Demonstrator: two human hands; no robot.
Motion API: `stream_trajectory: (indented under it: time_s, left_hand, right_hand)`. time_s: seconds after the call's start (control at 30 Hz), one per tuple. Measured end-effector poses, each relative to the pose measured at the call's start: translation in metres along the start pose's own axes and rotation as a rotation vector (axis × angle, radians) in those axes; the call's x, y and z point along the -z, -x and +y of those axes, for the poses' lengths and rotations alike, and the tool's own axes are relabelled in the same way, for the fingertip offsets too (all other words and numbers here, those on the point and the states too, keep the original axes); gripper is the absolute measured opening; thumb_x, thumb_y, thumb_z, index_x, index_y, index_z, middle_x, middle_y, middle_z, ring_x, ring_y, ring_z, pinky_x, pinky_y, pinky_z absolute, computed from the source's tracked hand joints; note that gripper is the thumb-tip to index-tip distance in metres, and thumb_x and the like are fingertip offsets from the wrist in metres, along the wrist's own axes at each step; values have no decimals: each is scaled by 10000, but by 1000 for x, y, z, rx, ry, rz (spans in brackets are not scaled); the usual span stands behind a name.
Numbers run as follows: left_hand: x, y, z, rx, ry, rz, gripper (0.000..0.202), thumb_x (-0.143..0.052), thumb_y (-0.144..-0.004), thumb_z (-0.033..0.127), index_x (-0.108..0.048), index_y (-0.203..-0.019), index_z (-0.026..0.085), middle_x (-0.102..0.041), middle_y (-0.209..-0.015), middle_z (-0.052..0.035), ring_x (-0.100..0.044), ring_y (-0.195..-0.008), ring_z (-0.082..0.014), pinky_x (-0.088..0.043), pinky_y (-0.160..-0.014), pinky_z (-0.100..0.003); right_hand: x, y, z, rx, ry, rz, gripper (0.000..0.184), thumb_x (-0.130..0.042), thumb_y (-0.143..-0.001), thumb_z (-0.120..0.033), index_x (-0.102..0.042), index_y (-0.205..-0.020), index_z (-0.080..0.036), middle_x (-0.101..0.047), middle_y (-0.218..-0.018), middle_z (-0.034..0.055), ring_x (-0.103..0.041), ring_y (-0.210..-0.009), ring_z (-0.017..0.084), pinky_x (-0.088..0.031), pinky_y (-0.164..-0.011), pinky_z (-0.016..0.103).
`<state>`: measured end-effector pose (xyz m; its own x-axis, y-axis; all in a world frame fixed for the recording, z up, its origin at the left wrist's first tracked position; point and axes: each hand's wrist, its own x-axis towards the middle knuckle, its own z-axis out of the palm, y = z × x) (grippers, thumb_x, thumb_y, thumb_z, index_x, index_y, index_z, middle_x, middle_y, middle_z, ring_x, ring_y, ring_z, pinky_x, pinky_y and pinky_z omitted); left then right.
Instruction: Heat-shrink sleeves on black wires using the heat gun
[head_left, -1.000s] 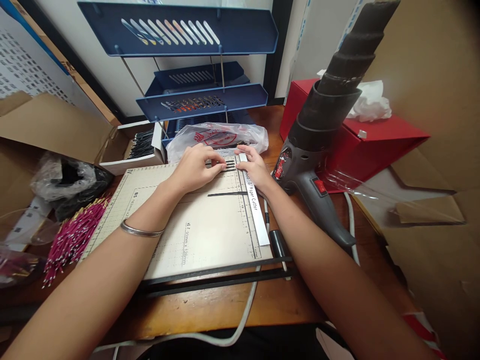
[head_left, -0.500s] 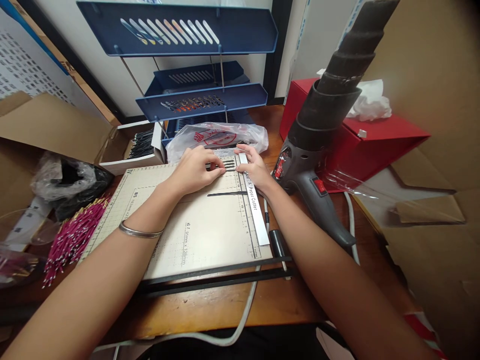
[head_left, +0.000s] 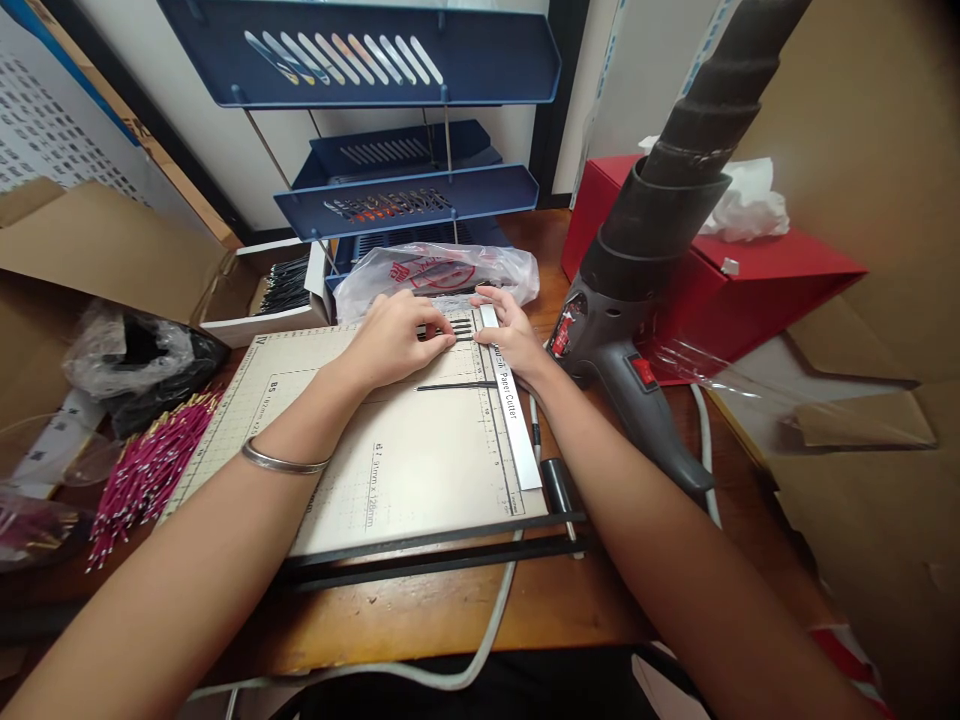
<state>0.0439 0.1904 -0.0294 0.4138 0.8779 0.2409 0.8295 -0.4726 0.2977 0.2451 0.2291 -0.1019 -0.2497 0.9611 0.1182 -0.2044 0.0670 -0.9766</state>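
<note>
A cream paper cutter board (head_left: 420, 450) with printed grid lines and rulers lies in front of me. Along its right side runs a white rail (head_left: 517, 430) lettered "Paper Cutter". My left hand (head_left: 401, 335) rests on the upper board, thumb and forefinger pinched at the end of a thin black strip. Several short black strips (head_left: 462, 324) lie side by side between my two hands. My right hand (head_left: 514, 335) lies across the top of the rail, thumb and fingers apart. Below the hands, a longer black strip (head_left: 454, 386) lies crosswise, its right end at the rail.
Behind stand a clear plastic bag (head_left: 442, 270) and a blue tiered rack (head_left: 405, 200). On the right are a grey heat gun (head_left: 622, 340) and a red box (head_left: 780, 265). To the left lie pink wires (head_left: 154, 470) and a white box (head_left: 247, 310) of black wires.
The view has shifted very slightly. Both hands keep almost the same place and pose over the short black strips.
</note>
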Motion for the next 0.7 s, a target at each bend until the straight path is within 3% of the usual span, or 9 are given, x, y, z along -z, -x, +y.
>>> stream_trajectory:
  time_s: [0.7]
  left_hand:
    - [1,2,3,0,-25,-10,232,-665,-972,377,-843,-910,241,-772,-885,-67,-585,-901,-269,-368,-876,-426]
  right_hand:
    - [2,-2,0,-9,-13,-2,742,-729,-525,-238,-550,-1242,-305,-630,-1408,74,-571,-1421,353,-402,-1311,598]
